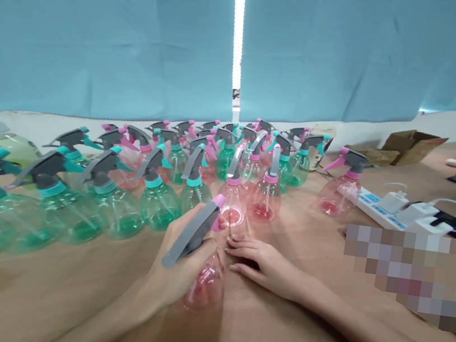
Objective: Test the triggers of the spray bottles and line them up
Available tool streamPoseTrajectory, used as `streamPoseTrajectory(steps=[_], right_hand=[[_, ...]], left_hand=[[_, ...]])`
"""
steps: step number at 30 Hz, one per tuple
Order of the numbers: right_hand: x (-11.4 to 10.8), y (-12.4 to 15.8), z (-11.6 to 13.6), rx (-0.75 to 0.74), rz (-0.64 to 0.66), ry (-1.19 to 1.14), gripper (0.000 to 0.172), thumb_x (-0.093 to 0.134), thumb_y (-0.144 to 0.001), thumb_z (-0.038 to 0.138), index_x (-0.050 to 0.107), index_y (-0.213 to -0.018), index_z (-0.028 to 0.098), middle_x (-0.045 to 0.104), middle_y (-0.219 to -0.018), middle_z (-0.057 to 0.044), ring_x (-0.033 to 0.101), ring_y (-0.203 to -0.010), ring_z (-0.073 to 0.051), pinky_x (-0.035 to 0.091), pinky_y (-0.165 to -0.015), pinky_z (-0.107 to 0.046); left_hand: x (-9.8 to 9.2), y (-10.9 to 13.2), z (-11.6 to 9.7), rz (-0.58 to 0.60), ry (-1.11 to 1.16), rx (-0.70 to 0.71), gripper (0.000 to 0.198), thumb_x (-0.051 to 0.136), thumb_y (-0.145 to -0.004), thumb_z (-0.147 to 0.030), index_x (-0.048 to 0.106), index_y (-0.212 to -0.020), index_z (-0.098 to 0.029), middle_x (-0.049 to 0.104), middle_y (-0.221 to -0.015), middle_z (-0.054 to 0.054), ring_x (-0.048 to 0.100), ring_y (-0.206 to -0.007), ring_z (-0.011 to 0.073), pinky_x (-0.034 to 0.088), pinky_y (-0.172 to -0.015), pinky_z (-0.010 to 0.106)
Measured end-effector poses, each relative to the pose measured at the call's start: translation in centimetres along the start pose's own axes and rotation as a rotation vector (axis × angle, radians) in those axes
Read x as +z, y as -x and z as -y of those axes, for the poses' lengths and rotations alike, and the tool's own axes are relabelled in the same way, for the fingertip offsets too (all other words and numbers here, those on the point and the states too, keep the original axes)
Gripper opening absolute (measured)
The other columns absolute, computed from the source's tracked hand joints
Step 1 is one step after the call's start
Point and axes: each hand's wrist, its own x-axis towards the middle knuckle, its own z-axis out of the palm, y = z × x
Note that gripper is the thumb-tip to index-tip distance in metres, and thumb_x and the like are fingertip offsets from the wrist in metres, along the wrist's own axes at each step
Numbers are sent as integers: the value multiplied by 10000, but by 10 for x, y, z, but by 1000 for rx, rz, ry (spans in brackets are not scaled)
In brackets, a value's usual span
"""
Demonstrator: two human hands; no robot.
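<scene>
My left hand [182,258] is wrapped round the neck of a pink spray bottle [205,288] with a grey and pink trigger head. The bottle stands close in front of me, and my fingers hide part of its neck and trigger. Just right of it, my right hand [256,259] rests palm down on the brown table, fingers stretched out and holding nothing. Beyond my hands stand two more pink spray bottles [265,201]. Green spray bottles [159,204] with grey and turquoise heads form a slanting row at the left.
Several more spray bottles fill the back of the table. One pink spray bottle [340,192] stands apart at the right, beside a white power strip [379,209] with plugs and cables. An open cardboard box [411,149] lies farther back. Blue sheeting [144,40] covers the wall.
</scene>
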Motion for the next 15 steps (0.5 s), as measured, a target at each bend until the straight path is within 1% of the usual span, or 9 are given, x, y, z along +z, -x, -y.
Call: streamPoseTrajectory(steps=[5,9,12,15], right_hand=[[-1,0,1,5,6,-6,328,567,-939,275,620,-1249,184,611,-1318,-113,542,-1258,-224,420,-1080,-432],[0,0,-1,3,6,-11,325,571,-938,274,621,-1250,201,618,-1311,-102,544,-1256,-221,419,-1083,-431],[0,0,0,2,8,0,328,563,-943,282,619,-1254,192,616,-1313,-105,544,-1255,-219,418,-1085,-425],[-1,-1,1,2,11,12,324,554,-948,282,627,-1239,157,616,-1312,-119,545,-1253,-218,416,-1087,-409]], left_hand=[[0,0,0,-4,25,-20,247,560,-809,-331,385,-676,-220,385,-634,-54,375,-539,108,327,-512,236],[-1,1,3,-9,-6,-23,204,573,-809,-308,445,-684,-210,478,-666,-42,448,-576,115,369,-551,241],[-1,1,2,-26,-13,-27,140,570,-784,-281,496,-691,-208,489,-650,-42,454,-553,115,382,-538,240],[-1,0,1,-31,2,-42,99,568,-737,-260,517,-664,-217,463,-586,-48,442,-509,121,376,-504,245]])
